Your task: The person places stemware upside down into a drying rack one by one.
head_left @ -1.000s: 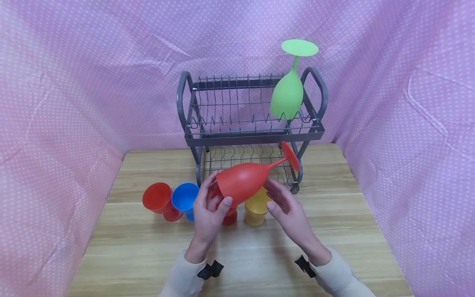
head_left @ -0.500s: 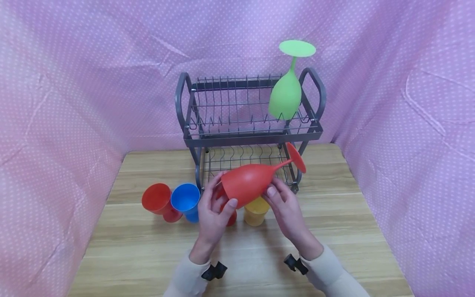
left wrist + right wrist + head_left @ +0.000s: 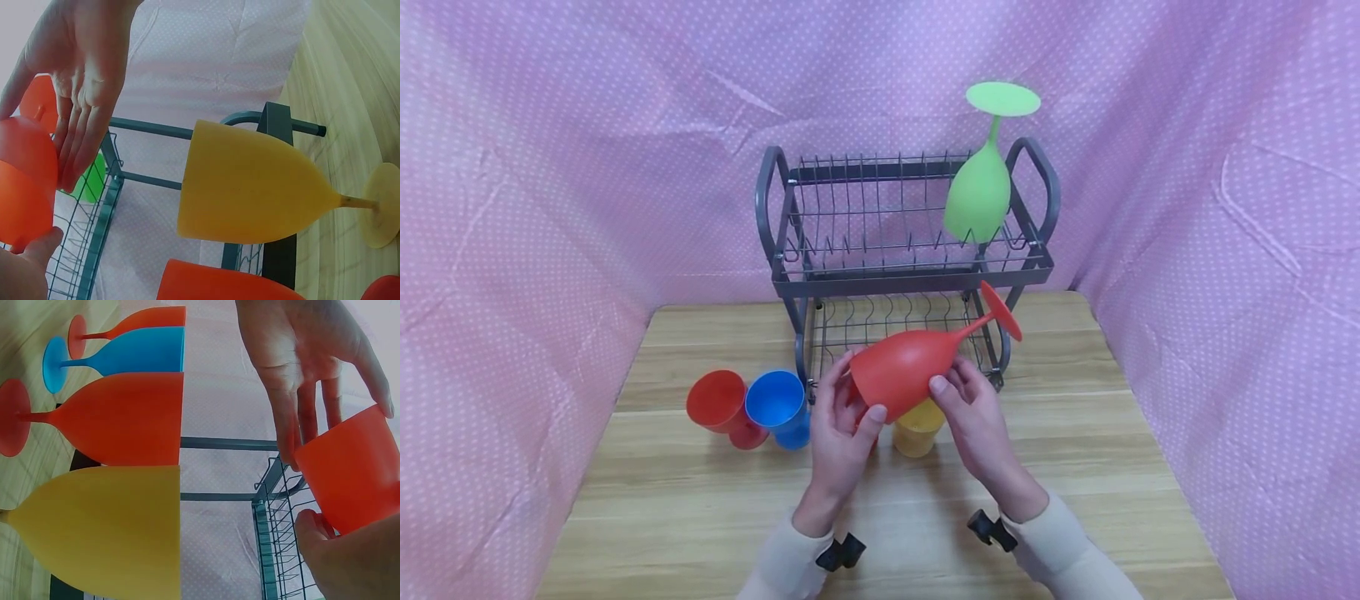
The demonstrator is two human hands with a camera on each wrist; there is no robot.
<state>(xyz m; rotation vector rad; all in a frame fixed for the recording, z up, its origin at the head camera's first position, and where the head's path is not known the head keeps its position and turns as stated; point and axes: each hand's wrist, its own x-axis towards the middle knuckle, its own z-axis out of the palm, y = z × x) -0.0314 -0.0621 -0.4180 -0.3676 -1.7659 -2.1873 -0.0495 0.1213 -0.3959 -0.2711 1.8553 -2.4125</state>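
Note:
A red plastic wine glass (image 3: 906, 371) is held in the air, tilted sideways, its foot pointing up to the right. My left hand (image 3: 842, 446) grips it at the rim end, thumb on the near side of the bowl. With thumb in front and fingers behind, my right hand (image 3: 981, 433) holds the bowl's lower part near the stem. Below stand a yellow wine glass (image 3: 250, 184) and another red wine glass (image 3: 125, 419), which my left hand mostly hides in the head view. A blue wine glass (image 3: 777, 404) and a further red wine glass (image 3: 717, 402) stand to the left.
A dark two-tier dish rack (image 3: 910, 282) stands behind the hands. On its upper tier, at the right end, a green wine glass (image 3: 979, 196) sits upside down. The wooden table (image 3: 685, 517) is enclosed by a pink dotted cloth (image 3: 580, 192).
My right hand has come in against the bowl, and its thumb now lies on the near side. The held glass and my left hand have shifted slightly right.

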